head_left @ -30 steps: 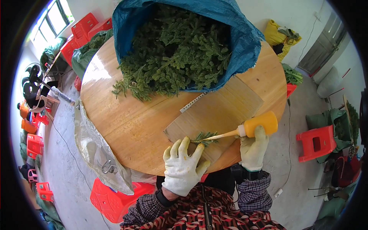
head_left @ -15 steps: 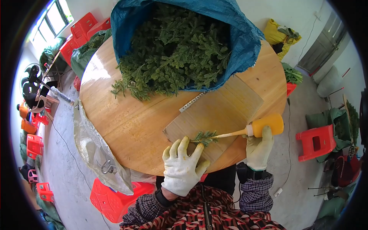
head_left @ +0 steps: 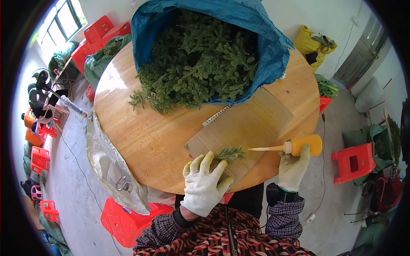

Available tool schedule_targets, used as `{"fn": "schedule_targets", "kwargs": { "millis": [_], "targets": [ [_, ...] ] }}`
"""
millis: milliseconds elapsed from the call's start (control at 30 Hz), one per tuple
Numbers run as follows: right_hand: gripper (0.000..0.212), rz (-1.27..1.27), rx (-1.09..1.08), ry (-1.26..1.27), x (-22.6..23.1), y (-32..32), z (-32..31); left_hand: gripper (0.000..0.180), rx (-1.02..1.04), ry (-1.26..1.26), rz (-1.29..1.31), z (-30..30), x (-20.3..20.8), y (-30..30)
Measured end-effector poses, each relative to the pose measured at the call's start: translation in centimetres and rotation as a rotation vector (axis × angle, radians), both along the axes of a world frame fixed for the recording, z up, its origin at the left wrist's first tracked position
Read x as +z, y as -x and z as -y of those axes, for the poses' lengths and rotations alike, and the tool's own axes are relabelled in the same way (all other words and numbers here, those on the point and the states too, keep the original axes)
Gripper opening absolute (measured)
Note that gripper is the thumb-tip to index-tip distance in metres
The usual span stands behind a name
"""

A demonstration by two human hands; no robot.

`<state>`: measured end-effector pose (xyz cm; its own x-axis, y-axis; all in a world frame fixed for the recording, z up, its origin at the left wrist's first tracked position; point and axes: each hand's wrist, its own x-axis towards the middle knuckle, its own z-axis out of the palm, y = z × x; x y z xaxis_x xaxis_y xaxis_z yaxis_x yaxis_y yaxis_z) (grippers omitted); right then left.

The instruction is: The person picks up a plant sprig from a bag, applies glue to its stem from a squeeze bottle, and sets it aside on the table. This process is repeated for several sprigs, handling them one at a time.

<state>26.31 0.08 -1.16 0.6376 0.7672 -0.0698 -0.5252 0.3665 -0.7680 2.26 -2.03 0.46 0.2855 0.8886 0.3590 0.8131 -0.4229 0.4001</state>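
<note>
In a white work glove, my left hand (head_left: 202, 181) lies over the near edge of a cardboard sheet (head_left: 252, 123). Its fingertips press on the stem end of a small green fir sprig (head_left: 230, 154), holding it against the cardboard. My right hand (head_left: 294, 169), also gloved, grips a yellow squeeze bottle (head_left: 307, 145) with a long pale nozzle. The bottle lies nearly level, and the nozzle tip is just right of the sprig, slightly apart from it. A large blue sack (head_left: 273, 47) full of fir branches (head_left: 200, 64) lies open on the far side of the round wooden table (head_left: 141, 132).
A white ruler-like strip (head_left: 217, 116) lies at the cardboard's left edge. Clear plastic sheeting (head_left: 109, 166) with metal scissors (head_left: 123, 183) hangs over the table's left rim. Red stools (head_left: 128, 222) stand at the lower left and right (head_left: 353, 163). A cable crosses the floor on the right.
My right hand has drawn the bottle a little to the right, so its nozzle tip has left the sprig. My left hand keeps its place on the sprig. The view has shifted slightly.
</note>
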Motion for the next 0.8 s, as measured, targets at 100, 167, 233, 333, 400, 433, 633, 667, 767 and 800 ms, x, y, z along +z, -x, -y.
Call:
{"fn": "schedule_targets", "kwargs": {
  "millis": [100,167,233,333,400,433,633,667,767,800],
  "targets": [
    [0.033,-0.040,-0.010,-0.024,0.1,0.6,-0.7,0.029,0.011,-0.061,0.064,-0.6,-0.5,0.3],
    [0.034,-0.058,0.025,-0.036,0.0,1.1,-0.9,0.025,0.000,-0.074,0.068,-1.0,-0.7,0.7],
    [0.034,-0.076,0.068,-0.051,0.0,1.7,-1.2,0.019,-0.047,-0.090,0.080,-1.3,-0.7,1.3],
    [0.036,-0.076,0.059,-0.041,-0.4,1.9,-1.3,0.020,0.021,-0.183,0.104,-1.0,-0.7,2.1],
    [0.036,-0.069,0.094,-0.065,-0.8,1.6,-1.1,0.021,0.063,-0.234,0.109,-0.7,-0.1,3.3],
    [0.037,-0.050,0.103,-0.079,-1.0,1.4,-1.1,0.020,0.113,-0.250,0.117,-0.4,0.5,4.4],
    [0.039,-0.052,0.107,-0.092,-0.9,1.3,-1.1,0.017,0.543,-0.423,0.116,1.4,1.9,12.6],
    [0.039,-0.050,0.085,-0.080,-0.7,1.5,-1.2,0.016,0.626,-0.479,0.120,1.7,1.7,14.2],
    [0.039,-0.041,0.029,-0.060,-0.5,1.8,-1.4,0.013,0.944,-0.299,-0.127,3.0,2.7,18.1],
    [0.039,-0.032,0.047,-0.073,-0.5,1.9,-1.4,0.013,0.947,-0.305,-0.126,3.4,2.4,19.2]
  ]
}}
